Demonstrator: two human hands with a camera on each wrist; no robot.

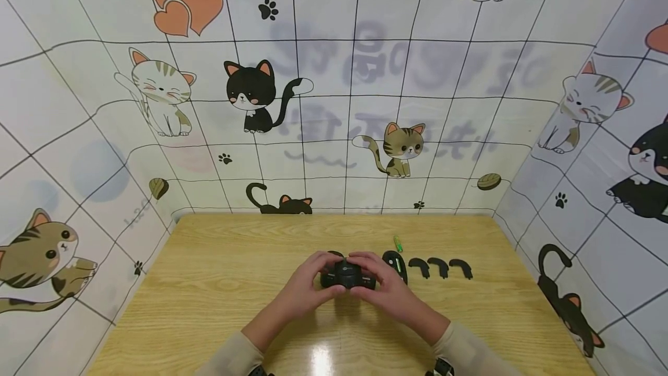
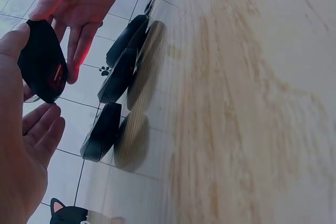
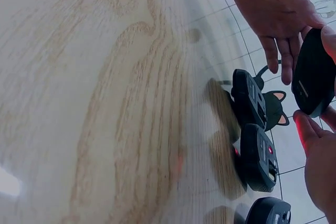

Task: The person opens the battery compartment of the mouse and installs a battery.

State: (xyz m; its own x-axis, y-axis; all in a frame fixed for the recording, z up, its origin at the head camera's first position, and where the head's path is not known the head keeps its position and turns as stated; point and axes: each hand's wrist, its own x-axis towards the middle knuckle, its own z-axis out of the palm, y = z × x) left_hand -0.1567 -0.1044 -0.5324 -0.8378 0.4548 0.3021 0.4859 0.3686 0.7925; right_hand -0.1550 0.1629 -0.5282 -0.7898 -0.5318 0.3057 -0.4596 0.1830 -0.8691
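A black computer mouse (image 1: 347, 273) is held up over the table between both hands. My left hand (image 1: 309, 286) grips its left side with fingertips and thumb, and my right hand (image 1: 384, 286) grips the right side the same way. Red light glows at the underside of the held mouse (image 2: 42, 61) in the left wrist view. Behind it, several more black mice stand on the table, partly hidden by the hands in the head view. One mouse (image 1: 395, 264) shows just right of my right hand. The right wrist view shows another mouse (image 3: 260, 157) with a red light and an open slot.
Three curved black covers (image 1: 438, 267) lie in a row to the right on the wooden table (image 1: 219, 266). A green battery (image 1: 398, 243) lies farther back. A white cloth wall (image 1: 329, 97) printed with cats surrounds the table's back and sides.
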